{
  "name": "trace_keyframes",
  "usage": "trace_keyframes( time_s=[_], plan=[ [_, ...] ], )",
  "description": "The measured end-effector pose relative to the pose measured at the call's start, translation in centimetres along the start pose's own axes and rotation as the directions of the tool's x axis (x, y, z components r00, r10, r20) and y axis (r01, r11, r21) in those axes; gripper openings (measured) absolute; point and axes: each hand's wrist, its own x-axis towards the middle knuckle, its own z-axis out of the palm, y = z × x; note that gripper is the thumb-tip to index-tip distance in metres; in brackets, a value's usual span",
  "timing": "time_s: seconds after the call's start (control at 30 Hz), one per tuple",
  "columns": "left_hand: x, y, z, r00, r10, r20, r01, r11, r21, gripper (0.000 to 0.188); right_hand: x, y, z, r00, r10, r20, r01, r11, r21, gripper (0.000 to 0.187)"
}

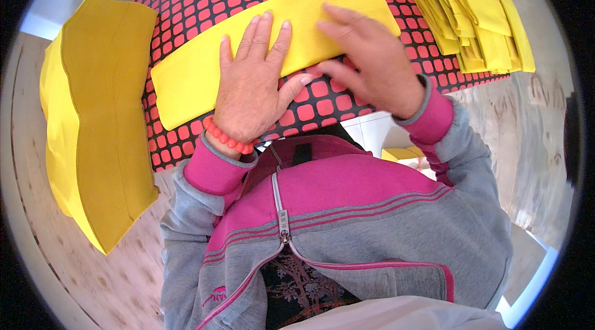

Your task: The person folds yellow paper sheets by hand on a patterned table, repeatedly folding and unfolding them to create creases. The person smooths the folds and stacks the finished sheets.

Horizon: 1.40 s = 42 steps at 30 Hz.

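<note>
A long, flat strip of folded yellow cloth (192, 85) lies slantwise across a table cover (322, 107) patterned in red squares on black. My left hand (253, 73) rests on the strip's near edge, fingers spread and palm down, with a red bead bracelet at the wrist. Over the right half of the strip is my right hand (372, 57), its fingers apart and slightly blurred. Nothing shows between its fingers; whether it touches the cloth I cannot tell.
Folded yellow cloth pieces (477, 14) are piled at the table's far right corner. More yellow cloth (108, 107) hangs or lies along the left side, over a pale wooden surface (118, 280). Another pale wooden surface (527, 119) is at the right.
</note>
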Motion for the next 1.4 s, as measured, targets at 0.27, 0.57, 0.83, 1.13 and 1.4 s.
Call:
trace_keyframes(
  time_s=[0.27,0.57,0.83,1.13,1.4],
  plan=[
    [-0.2,0.0,-0.1,1.0,-0.006,0.028,0.006,1.0,-0.019,0.062,-0.7,-2.4,0.2,0.996,0.029,0.081,-0.039,0.991,0.126,0.03],
    [-0.2,-0.1,0.0,0.999,-0.022,0.037,0.024,0.999,-0.042,0.06,-1.8,-0.2,-2.3,0.987,0.16,0.007,-0.157,0.977,-0.144,0.033],
    [-0.3,0.0,0.2,1.0,-0.017,0.01,0.017,1.0,-0.023,0.06,-3.1,0.0,-3.3,0.988,0.151,-0.014,-0.151,0.972,-0.181,0.029],
    [-0.4,-0.4,1.0,0.999,0.005,-0.054,-0.008,0.999,-0.042,0.058,0.9,0.4,-5.3,0.994,0.111,0.008,-0.111,0.992,0.052,0.021],
    [-1.2,-0.3,1.2,0.991,-0.013,-0.131,0.004,0.998,-0.069,0.061,5.7,3.1,4.6,0.97,-0.092,0.226,0.065,0.99,0.124,0.044]
  ],
)
